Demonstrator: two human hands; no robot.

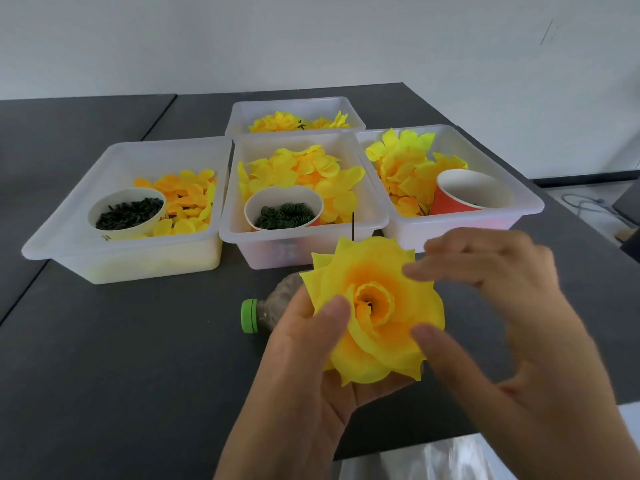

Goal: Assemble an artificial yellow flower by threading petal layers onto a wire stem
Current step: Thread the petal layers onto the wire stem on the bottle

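Flower [377, 310] cupped in left hand [311, 358], thumb curled over.

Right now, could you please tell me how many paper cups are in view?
3: one cup in the left tub, one in the middle tub, one orange tipped in the right tub.

No readable text, labels, brand names or numbers appear anywhere. The paper cup [126, 213] in the left bin [52, 244] carries a small printed mark near its base, too blurred to read. In the bin behind the middle bin [301, 237], a tiny dark mark [302, 125] sits among petals, also illegible.
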